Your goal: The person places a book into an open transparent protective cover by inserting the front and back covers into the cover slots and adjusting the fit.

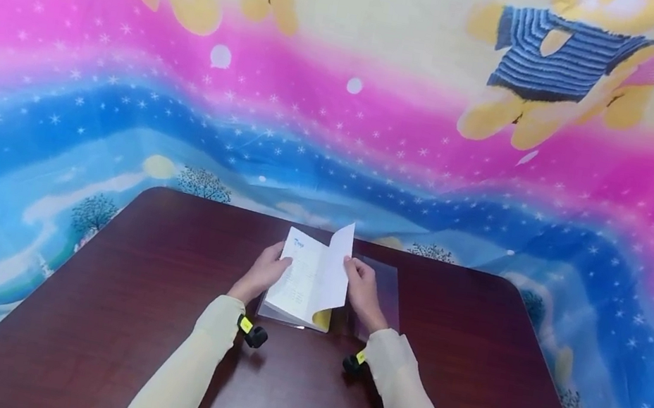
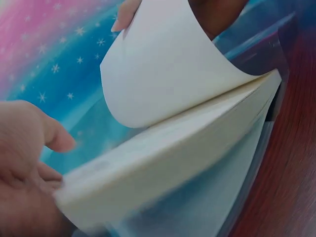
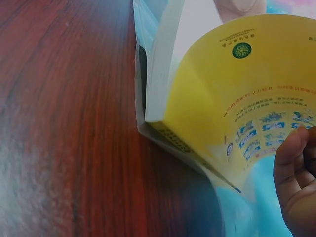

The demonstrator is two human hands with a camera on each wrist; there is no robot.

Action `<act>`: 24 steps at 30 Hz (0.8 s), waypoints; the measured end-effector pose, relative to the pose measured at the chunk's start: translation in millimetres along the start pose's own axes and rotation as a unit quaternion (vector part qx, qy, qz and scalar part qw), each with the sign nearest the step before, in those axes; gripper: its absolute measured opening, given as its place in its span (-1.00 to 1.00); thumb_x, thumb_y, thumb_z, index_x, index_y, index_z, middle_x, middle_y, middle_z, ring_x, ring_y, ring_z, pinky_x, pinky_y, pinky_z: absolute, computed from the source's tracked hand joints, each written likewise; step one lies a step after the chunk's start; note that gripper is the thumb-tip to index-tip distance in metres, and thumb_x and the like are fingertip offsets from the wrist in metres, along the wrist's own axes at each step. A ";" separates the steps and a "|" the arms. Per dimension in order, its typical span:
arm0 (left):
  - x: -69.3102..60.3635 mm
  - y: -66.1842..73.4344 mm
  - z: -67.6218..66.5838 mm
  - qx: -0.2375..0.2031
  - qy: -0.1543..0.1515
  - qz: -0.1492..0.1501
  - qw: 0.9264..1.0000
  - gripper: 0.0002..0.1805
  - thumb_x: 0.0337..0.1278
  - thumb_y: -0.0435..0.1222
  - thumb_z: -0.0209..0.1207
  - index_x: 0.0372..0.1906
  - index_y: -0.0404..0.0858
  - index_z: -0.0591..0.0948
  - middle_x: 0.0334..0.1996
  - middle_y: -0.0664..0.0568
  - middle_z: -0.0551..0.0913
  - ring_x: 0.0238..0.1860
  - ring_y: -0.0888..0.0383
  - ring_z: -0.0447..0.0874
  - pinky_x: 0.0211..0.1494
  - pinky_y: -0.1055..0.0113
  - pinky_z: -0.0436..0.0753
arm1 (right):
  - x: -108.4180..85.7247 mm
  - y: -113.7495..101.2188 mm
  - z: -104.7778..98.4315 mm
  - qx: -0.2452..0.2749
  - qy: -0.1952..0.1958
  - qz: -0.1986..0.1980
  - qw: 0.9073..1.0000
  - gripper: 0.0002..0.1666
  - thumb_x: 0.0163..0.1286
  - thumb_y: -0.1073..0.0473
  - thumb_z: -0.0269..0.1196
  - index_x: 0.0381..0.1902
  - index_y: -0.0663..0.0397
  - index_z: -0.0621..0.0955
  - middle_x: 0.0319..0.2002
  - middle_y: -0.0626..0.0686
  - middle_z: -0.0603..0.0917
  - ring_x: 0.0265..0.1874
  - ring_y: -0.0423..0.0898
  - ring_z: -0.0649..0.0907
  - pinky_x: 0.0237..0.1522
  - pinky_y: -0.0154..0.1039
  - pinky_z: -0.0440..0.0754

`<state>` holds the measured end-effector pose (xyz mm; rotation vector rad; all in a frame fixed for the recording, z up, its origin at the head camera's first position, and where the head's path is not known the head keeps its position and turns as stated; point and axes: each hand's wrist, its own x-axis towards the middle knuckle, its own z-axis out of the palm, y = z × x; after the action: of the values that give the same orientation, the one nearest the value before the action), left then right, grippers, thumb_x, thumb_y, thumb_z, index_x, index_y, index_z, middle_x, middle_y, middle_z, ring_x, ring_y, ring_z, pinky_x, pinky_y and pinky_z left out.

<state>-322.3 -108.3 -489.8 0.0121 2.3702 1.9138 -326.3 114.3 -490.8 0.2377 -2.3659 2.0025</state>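
A thick book point(image 1: 298, 274) is tilted above the table, showing a printed white page. My left hand point(image 1: 261, 273) holds its left edge, thumb on the page side. On the right, my right hand point(image 1: 365, 294) pinches the raised back cover point(image 1: 338, 270), whose inner side is white. The right wrist view shows this cover's yellow outer side point(image 3: 207, 84), curved and printed with small pictures and a green round mark. A clear plastic book cover point(image 1: 386, 288) lies spread beneath the book and out to the right. Most left-hand fingers are hidden behind the book in the head view.
The dark red-brown table point(image 1: 92, 309) extends around the book on all sides. Behind it hangs a cloth backdrop point(image 1: 315, 116) with bears and snowflakes. A black wrist camera point(image 1: 256, 336) sits on the left wrist and another camera point(image 1: 351, 363) on the right.
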 end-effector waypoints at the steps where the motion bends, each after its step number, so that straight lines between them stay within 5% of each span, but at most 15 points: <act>1: -0.5 0.2 -0.9 0.022 0.002 0.002 1.000 -0.42 0.54 -0.31 -0.08 0.54 -0.41 0.22 0.44 -0.33 0.37 0.41 -0.19 0.41 0.46 -0.11 0.38 | -0.4 0.7 -0.8 -0.005 -0.004 -0.002 1.000 -0.43 0.64 -0.15 0.00 -0.39 0.21 0.52 -0.53 0.01 0.56 -0.53 -0.10 0.57 -0.41 -0.27 0.55; 5: -4.8 1.8 -2.9 0.105 0.012 -0.007 0.994 -0.42 0.51 -0.32 -0.01 0.49 -0.48 0.27 0.39 -0.38 0.41 0.38 -0.23 0.43 0.42 -0.12 0.44 | -1.9 4.7 -4.2 -0.022 -0.016 -0.005 1.000 -0.44 0.63 -0.16 0.02 -0.45 0.15 0.46 -0.58 0.00 0.45 -0.57 -0.10 0.48 -0.42 -0.27 0.49; 9: -8.6 4.9 -2.4 0.200 0.020 -0.002 0.980 -0.39 0.47 -0.32 0.02 0.47 -0.54 0.26 0.40 -0.42 0.39 0.42 -0.26 0.38 0.44 -0.12 0.41 | -1.2 6.8 -7.3 -0.036 -0.024 -0.016 0.999 -0.42 0.62 -0.18 0.02 -0.46 0.16 0.45 -0.59 0.02 0.40 -0.58 -0.08 0.43 -0.42 -0.25 0.44; 14: -10.5 10.2 0.3 0.302 0.015 0.056 0.952 -0.43 0.44 -0.35 0.06 0.41 -0.59 0.33 0.38 -0.43 0.41 0.44 -0.27 0.34 0.47 -0.10 0.38 | 1.8 7.2 -10.3 -0.047 -0.018 -0.030 0.998 -0.43 0.65 -0.15 -0.03 -0.30 0.24 0.57 -0.51 0.06 0.54 -0.52 -0.08 0.56 -0.39 -0.22 0.55; 16: -11.5 12.6 2.7 0.308 0.012 0.080 0.948 -0.46 0.45 -0.34 0.06 0.39 -0.58 0.38 0.36 -0.42 0.44 0.43 -0.26 0.36 0.47 -0.10 0.39 | 0.8 6.6 -11.5 -0.052 -0.015 -0.030 0.998 -0.43 0.67 -0.12 -0.06 -0.20 0.26 0.61 -0.46 0.08 0.59 -0.50 -0.09 0.61 -0.38 -0.21 0.59; 18: -11.8 14.2 6.0 0.290 0.009 0.099 0.952 -0.48 0.49 -0.31 0.04 0.38 -0.54 0.41 0.35 -0.39 0.46 0.44 -0.25 0.36 0.48 -0.10 0.37 | -1.0 7.3 -12.3 -0.053 -0.015 -0.028 0.998 -0.43 0.68 -0.13 -0.09 -0.08 0.23 0.64 -0.40 0.10 0.64 -0.47 -0.08 0.65 -0.37 -0.20 0.64; 24: -10.7 19.7 24.3 0.149 -0.026 0.113 0.982 -0.42 0.62 -0.06 -0.12 0.53 -0.27 0.32 0.53 -0.21 0.28 0.56 -0.14 0.18 0.55 -0.11 0.24 | -9.8 -16.4 -14.8 -0.044 -0.037 -0.037 0.998 -0.45 0.71 -0.02 -0.13 0.00 0.30 0.64 -0.37 0.12 0.66 -0.43 -0.09 0.66 -0.29 -0.20 0.65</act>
<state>-310.8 -81.1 -474.8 0.3619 2.6935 1.5941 -315.4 127.1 -473.5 0.3954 -2.4435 1.8830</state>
